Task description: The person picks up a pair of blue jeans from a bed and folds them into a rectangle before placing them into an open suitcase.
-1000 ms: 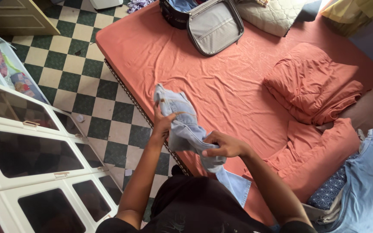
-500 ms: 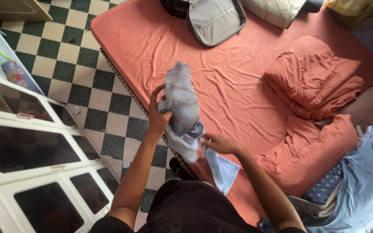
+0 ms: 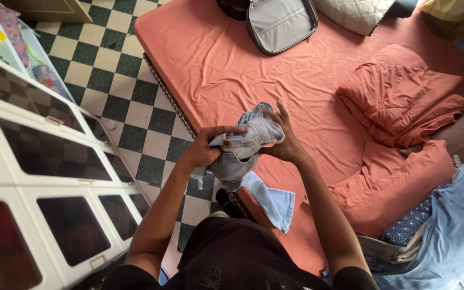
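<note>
I hold a bunched pair of light blue jeans (image 3: 243, 153) in front of my body, above the edge of a mattress with an orange sheet (image 3: 253, 70). My left hand (image 3: 208, 146) grips the left side of the bundle near the waistband. My right hand (image 3: 281, 137) clasps the right side, fingers spread over the denim. One trouser leg (image 3: 272, 201) hangs down toward my black shirt.
An open grey suitcase (image 3: 280, 24) lies at the far end of the mattress beside a quilted pillow (image 3: 350, 11). Crumpled orange bedding (image 3: 404, 96) and a pile of denim clothes (image 3: 447, 225) lie right. White glass-fronted cabinets (image 3: 38, 177) stand left on green checkered floor (image 3: 119, 70).
The jeans were held up lengthwise and hanging; both hands have gathered them into a tighter bundle, with my right hand moved up from below onto the bundle's right side.
</note>
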